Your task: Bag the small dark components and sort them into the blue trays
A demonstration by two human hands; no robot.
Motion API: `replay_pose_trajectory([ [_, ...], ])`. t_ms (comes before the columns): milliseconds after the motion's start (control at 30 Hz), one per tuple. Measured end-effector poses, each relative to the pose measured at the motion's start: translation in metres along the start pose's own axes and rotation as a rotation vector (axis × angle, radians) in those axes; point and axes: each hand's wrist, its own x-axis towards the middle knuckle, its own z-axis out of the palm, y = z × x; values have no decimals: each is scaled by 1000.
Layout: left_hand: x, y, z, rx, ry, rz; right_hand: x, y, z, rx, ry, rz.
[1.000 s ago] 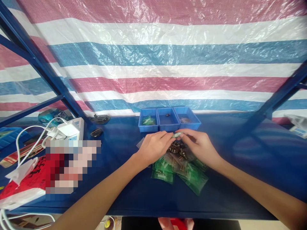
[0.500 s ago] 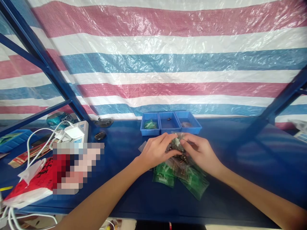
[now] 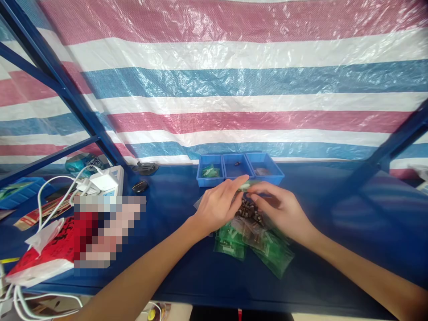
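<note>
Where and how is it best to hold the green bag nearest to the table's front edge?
Probably pinch the green bag by its near end, coming from the front: it lies flat, and this end juts out free, while other bags crowd its far end.

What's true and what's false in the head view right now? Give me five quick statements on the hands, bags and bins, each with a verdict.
1. Three blue bins stand side by side on the table. True.
2. All three bins hold nothing. False: green packets lie in the leftmost bin.
3. Small dark parts show between the left hand and right hand. True.
4. The right hand is over the red package. False: it is beside a pale-green item.
5. Green bags lie nearer the wearer than the dark parts. True.
</note>
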Motion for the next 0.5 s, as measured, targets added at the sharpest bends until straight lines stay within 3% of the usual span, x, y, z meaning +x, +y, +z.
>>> replay_pose_trajectory([
  [200,2,0,1,-13,-76,-19,2,1,-4,73,-22,84],
  [367,1,-10,3,-172,1,-137,1,3,-5,78,-86,75],
  [500,5,-26,-5,-19,105,-284,2,2,-6,-163,-70,-13],
])
